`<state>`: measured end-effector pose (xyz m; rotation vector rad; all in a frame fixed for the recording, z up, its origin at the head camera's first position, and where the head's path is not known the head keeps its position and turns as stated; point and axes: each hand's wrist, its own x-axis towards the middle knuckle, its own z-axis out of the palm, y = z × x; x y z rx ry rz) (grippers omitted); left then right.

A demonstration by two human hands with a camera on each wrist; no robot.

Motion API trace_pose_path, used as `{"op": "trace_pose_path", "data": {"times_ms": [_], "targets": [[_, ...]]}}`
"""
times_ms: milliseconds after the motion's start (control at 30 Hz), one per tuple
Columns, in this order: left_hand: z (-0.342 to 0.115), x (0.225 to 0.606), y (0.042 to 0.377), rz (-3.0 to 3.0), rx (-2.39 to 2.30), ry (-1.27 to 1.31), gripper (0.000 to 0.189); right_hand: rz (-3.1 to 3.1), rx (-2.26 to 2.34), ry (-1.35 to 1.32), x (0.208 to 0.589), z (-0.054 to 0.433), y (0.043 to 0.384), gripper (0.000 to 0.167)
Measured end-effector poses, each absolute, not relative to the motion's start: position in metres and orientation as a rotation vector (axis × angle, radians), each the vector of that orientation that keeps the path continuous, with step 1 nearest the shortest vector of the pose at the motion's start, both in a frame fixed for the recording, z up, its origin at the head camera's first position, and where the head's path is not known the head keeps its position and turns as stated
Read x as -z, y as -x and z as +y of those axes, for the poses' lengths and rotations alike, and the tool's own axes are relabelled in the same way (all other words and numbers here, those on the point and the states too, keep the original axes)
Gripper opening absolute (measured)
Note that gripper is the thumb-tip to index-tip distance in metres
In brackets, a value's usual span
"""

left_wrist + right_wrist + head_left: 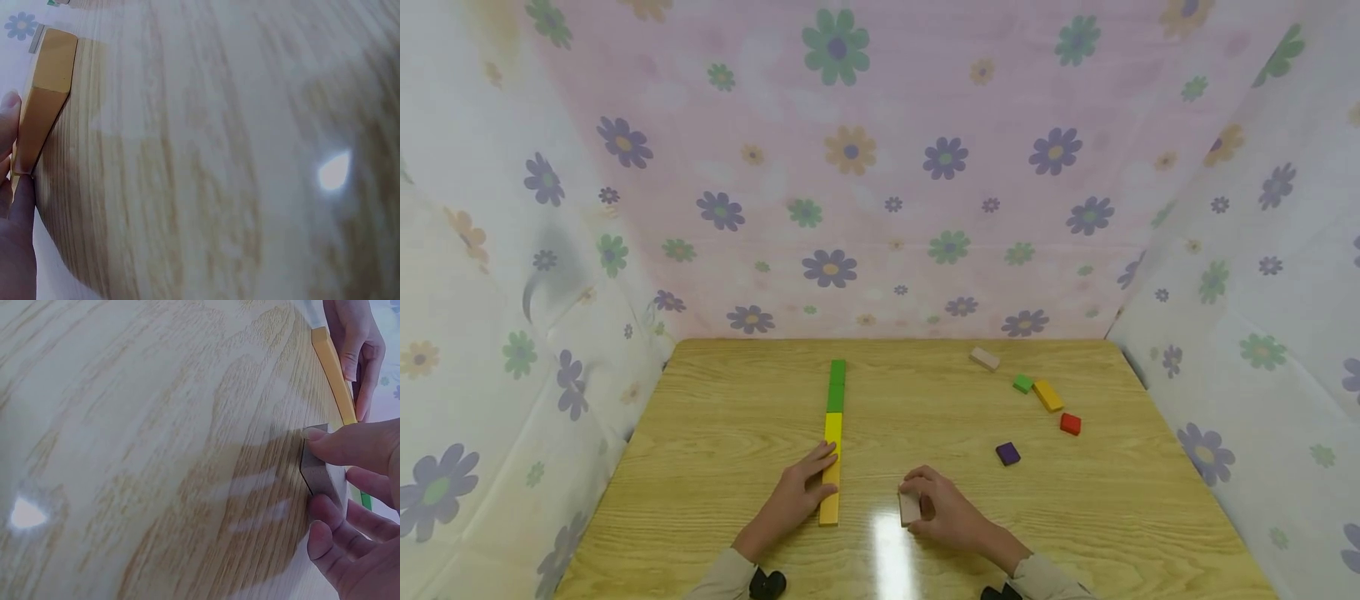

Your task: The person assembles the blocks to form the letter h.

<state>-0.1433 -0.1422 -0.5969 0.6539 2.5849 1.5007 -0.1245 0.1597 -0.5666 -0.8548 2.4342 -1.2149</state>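
Observation:
In the head view, a straight row runs away from me: green blocks (837, 386) at the far end, a yellow block (833, 427) in the middle and an orange block (829, 511) nearest. My left hand (792, 498) touches the row from its left side, fingers on the yellow part and thumb on the orange block. Between thumb and fingers, my right hand (951, 515) pinches a beige wooden block (910, 507) to the right of the row, apart from it. The right wrist view shows this grip close up, with the thumb (359, 447) on the block's edge.
Right of the hands lie a dark purple block (1008, 453), a red block (1071, 424), a longer orange block (1048, 396), a small green block (1022, 383) and another beige block (984, 359). Flowered cloth (895, 167) surrounds the wooden table (715, 417) at the back and sides.

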Motion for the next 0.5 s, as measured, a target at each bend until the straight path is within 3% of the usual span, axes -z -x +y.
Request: {"op": "trace_pose_path", "data": {"times_ms": [500], "targets": [[-0.1415, 0.5987, 0.1438, 2.604, -1.494, -0.65, 0.052, 2.431, 1.204, 0.858, 0.567, 0.1603, 0.1248, 0.045]]}}
